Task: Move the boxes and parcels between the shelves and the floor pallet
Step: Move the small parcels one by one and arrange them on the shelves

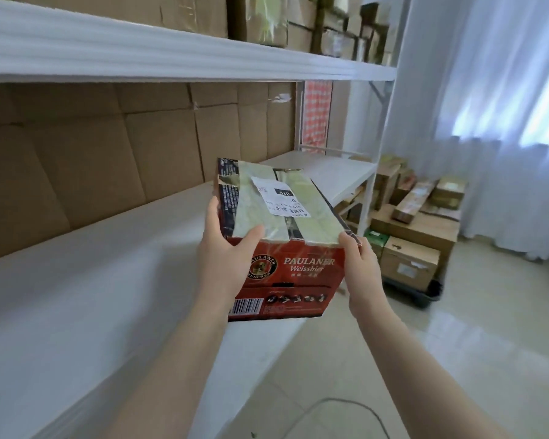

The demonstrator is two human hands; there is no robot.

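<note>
A red Paulaner Weissbier box [298,270], its top taped over and carrying a white shipping label, hangs in the air over the front edge of the white middle shelf [92,280]. My left hand [225,258] grips its left near corner, thumb on the taped top. My right hand [360,267] grips the right near corner. The floor pallet [422,296], a dark low platform, stands at the right beyond the shelf end with several cardboard boxes [409,264] stacked on it.
An upper shelf [184,58] overhangs the box and carries brown cartons [260,20]. Flattened cardboard [108,153] lines the back of the middle shelf. A white shelf post [374,172] stands at the right end. White curtains [488,122] cover the window; a grey cable [339,403] lies on the tiled floor.
</note>
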